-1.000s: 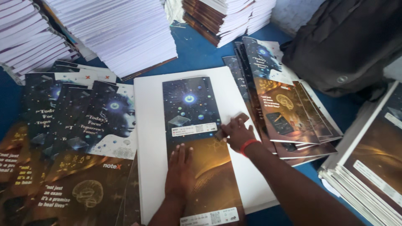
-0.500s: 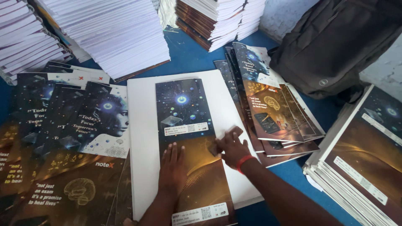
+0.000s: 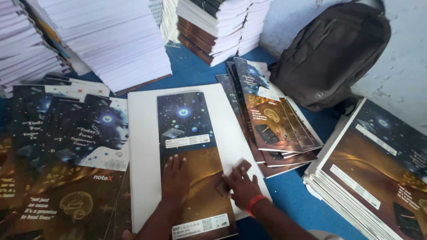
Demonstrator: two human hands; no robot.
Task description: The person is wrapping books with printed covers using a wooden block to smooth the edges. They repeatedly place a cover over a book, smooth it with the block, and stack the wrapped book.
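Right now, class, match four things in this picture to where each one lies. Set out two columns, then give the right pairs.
Things:
1. backpack
2. left hand
3. white sheet stack
4. red wristband

Places:
A. on the right wrist
B. flat on the folded cover
C. against the wall, far right
D. far left, on the blue surface

Pairs: 1-C, 2-B, 3-D, 4-A

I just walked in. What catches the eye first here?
Two hands in the middle: the left hand presses flat on a dark printed cover lying on a white sheet, and the right hand rubs its edge. Tall paper stacks stand behind, and a dark backpack leans at the wall, right.
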